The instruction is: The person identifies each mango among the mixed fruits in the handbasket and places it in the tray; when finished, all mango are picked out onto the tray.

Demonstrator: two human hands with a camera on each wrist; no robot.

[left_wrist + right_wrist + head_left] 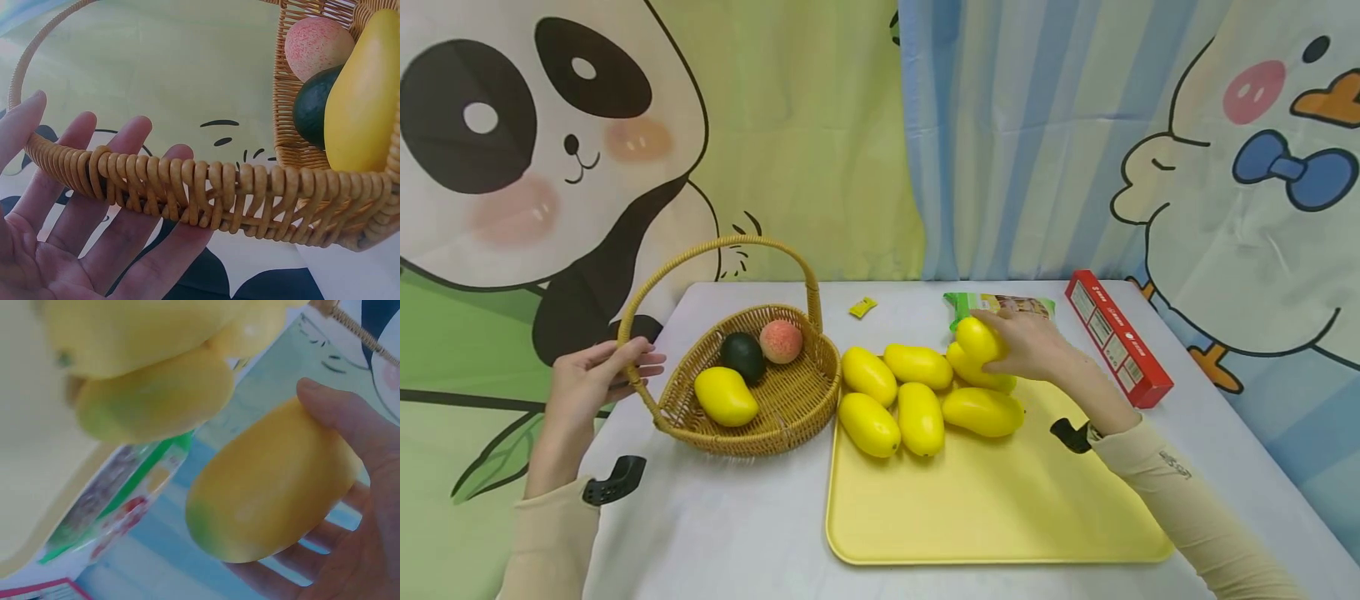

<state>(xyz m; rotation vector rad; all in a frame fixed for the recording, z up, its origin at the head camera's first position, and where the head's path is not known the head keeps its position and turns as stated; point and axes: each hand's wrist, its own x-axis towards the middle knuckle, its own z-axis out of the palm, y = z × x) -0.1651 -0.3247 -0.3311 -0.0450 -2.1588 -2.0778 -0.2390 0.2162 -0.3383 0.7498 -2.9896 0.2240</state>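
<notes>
My right hand (1030, 343) grips a yellow mango (272, 487) above the tray's back edge, thumb on one side and fingers beneath in the right wrist view. Close below it lies another mango (981, 371). Several more mangoes (919, 418) cluster on the back left of the yellow tray (1000, 525). At the left, my left hand (597, 371) holds the wicker basket's handle (632, 375) low down, thumb and fingers on either side. Inside the basket (790, 408) lie a yellow mango (726, 397), a dark green avocado (742, 357) and a pink peach (781, 342).
Behind the tray is a green snack packet (958, 307), partly hidden by the right hand. A red box (1116, 337) lies right of it. One small yellow wrapped sweet (862, 307) sits behind the mangoes. A printed curtain (820, 142) hangs at the table's back.
</notes>
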